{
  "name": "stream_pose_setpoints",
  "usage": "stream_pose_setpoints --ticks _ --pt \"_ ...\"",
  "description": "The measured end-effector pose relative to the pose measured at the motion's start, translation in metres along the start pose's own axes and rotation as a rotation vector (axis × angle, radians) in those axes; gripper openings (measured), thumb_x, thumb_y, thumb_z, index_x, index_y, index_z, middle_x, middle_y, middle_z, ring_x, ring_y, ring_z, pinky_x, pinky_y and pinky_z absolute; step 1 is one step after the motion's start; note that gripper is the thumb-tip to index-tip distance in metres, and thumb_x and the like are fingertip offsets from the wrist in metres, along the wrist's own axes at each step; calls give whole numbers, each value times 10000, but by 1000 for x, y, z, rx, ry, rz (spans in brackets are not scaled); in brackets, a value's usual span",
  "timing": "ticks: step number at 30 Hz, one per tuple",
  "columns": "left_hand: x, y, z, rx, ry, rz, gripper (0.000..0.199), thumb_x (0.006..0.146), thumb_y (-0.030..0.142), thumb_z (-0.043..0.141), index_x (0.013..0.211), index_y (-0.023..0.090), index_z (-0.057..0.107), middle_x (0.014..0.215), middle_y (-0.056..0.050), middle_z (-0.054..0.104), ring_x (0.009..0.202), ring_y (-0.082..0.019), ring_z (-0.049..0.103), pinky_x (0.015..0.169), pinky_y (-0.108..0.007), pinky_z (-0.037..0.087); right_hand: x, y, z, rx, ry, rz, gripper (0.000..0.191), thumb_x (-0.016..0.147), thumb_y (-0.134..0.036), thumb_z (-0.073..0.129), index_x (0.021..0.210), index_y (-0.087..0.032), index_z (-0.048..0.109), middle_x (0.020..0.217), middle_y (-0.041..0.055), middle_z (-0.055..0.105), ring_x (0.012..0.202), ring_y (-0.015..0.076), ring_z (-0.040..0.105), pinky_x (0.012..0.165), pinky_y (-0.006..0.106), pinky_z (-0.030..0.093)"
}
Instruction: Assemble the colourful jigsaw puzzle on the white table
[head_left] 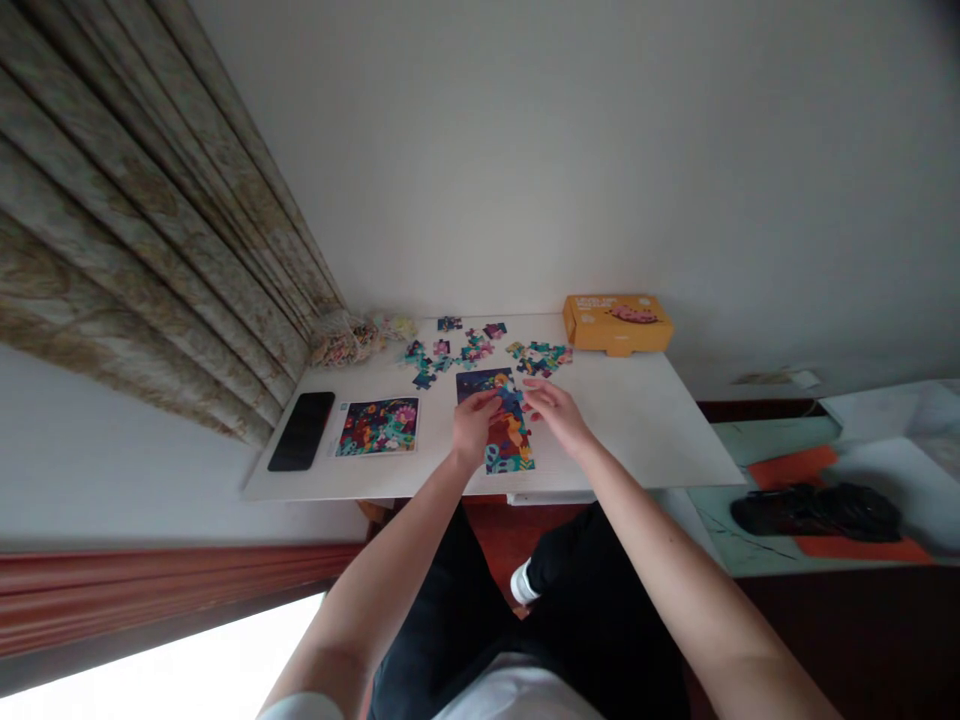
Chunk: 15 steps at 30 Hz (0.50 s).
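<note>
A partly joined jigsaw puzzle (510,440) with dark blue, orange and teal parts lies near the front edge of the white table. My left hand (474,422) rests over its left side, fingers curled together; whatever they may hold is too small to make out. At the puzzle's right edge is my right hand (556,410), its fingers extended and slightly apart, with nothing visible in them. Behind both hands lie loose puzzle pieces (476,346) and another cluster of pieces (541,358). A printed picture sheet (377,428) in similar colours lies left of the puzzle.
A black phone (301,431) lies at the table's left end, in front of a tangled, multicoloured bundle (349,343). The yellow puzzle box (619,324) stands against the wall at the back right. Patterned curtains (172,210) hang on the left. Beyond the right edge lies a black object (817,512).
</note>
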<state>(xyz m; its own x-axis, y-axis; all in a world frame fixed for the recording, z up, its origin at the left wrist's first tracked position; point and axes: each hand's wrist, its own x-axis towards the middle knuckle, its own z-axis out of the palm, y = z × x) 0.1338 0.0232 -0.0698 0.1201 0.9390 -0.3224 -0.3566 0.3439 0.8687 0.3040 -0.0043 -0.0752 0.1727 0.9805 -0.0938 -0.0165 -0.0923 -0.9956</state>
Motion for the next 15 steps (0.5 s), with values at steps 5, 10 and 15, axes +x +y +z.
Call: stream_pose_setpoints --ticks 5,10,15 --pt "-9 -13 9 -7 -41 -29 229 785 312 863 882 176 707 867 -32 764 822 -161 748 880 -337 602 -30 -1 17 114 19 57 465 664 -623 847 833 -228 671 826 29 735 811 220 689 643 291 492" --pt "-10 -23 10 120 -64 54 207 847 341 797 868 172 680 859 -38 755 837 -172 751 874 -332 599 -33 3 22 170 102 109 457 643 -605 850 847 -225 697 872 35 760 821 214 693 673 292 509" --pt "-11 -21 -2 700 -111 427 194 932 188 657 1118 212 708 1112 -86 760 1044 -217 727 1013 -383 554 -28 15 9 133 238 89 501 602 -624 862 830 -221 673 805 38 750 788 228 681 659 308 501"
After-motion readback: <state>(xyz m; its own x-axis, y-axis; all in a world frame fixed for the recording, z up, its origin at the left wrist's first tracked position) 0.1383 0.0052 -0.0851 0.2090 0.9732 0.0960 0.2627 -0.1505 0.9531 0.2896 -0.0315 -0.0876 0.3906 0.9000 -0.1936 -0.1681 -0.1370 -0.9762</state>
